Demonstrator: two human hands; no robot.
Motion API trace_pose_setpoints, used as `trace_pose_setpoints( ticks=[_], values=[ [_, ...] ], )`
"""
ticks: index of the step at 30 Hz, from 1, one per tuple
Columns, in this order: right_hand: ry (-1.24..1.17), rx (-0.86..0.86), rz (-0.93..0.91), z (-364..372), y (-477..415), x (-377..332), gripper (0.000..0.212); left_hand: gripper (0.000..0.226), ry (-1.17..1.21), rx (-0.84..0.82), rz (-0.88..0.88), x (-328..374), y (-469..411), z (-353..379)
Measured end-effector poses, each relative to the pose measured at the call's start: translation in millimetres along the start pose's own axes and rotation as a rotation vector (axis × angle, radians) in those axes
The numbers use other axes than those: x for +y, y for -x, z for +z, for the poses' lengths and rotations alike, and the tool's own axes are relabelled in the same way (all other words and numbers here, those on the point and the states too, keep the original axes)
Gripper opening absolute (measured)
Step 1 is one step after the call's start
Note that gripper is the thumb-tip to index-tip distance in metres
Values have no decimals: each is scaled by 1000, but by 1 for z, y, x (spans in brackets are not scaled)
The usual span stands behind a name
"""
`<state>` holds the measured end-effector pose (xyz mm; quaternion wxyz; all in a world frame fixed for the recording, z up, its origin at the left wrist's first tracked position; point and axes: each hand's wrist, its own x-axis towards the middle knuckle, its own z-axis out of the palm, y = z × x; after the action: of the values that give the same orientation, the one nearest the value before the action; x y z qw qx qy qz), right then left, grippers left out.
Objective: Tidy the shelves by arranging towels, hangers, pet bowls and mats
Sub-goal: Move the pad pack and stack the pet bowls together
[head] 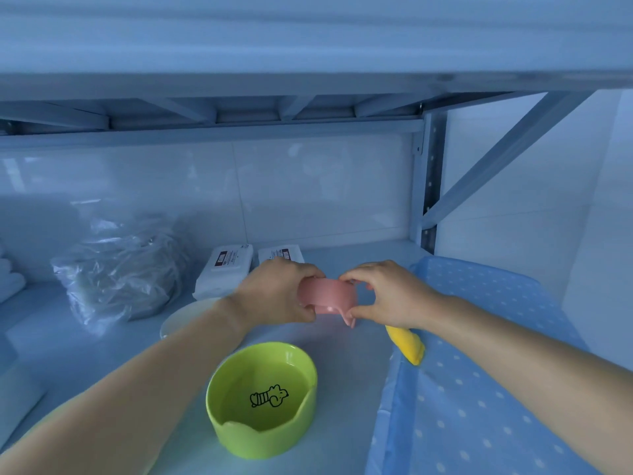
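Dim, blue-tinted wide-angle view, soft overall, glare on the back wall (308, 186), edges bowed.

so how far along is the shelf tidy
Seemingly done: the blue dotted mat lies flat on the right, rolled towels sit far left. In hand: left hand and right hand grip the pink bowl. Left: green bowl, yellow item on the mat's edge and the bagged bundle may still need placing.

A pet bowl (262, 399) is sitting on the shelf (329, 341) at lower centre. Above it in the frame, the left hand (274, 289) and right hand (390, 296) are holding a second bowl (325, 296) between them. Sealed packs (226, 272) are lying behind, a mat (479, 337) is lying right, and a bagged bundle (120, 269) is sitting left.
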<state>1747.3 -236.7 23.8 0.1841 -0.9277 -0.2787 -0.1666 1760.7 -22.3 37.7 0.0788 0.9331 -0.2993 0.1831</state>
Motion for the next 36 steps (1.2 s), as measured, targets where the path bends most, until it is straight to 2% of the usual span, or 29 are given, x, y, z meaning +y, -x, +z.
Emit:
trace_pose_setpoints(
  ticks=[3,5,10,16,18,21,25,30,34,36],
  values=[
    [-51,3,-12,5,-4,-4,71,51,43,25,-11,-8,0,-10],
    [-64,12,-21,9,-8,-8,72,49,61,49,-22,-12,-1,-14],
    [-106,0,-45,14,-10,-8,62,45,169,67,-46,-20,-3,-18],
    [113,50,-271,13,-10,-14,40,46,312,42,-61,-30,-9,-15],
    [197,10,-323,13,-11,-13,38,45,332,33,-34,-30,-12,-12],
    [239,-49,-301,14,-13,-9,34,51,301,46,16,-33,-15,-7],
    [103,-63,-162,15,-19,-8,40,55,257,57,112,-37,-15,-3],
    [62,-77,-91,9,-25,-13,44,56,210,104,88,-47,-11,0],
    [245,-54,-292,1,-21,-12,24,57,196,100,-38,-61,0,4],
    [219,-35,-366,0,-20,-12,17,59,233,53,-73,-62,6,6]
  ],
)
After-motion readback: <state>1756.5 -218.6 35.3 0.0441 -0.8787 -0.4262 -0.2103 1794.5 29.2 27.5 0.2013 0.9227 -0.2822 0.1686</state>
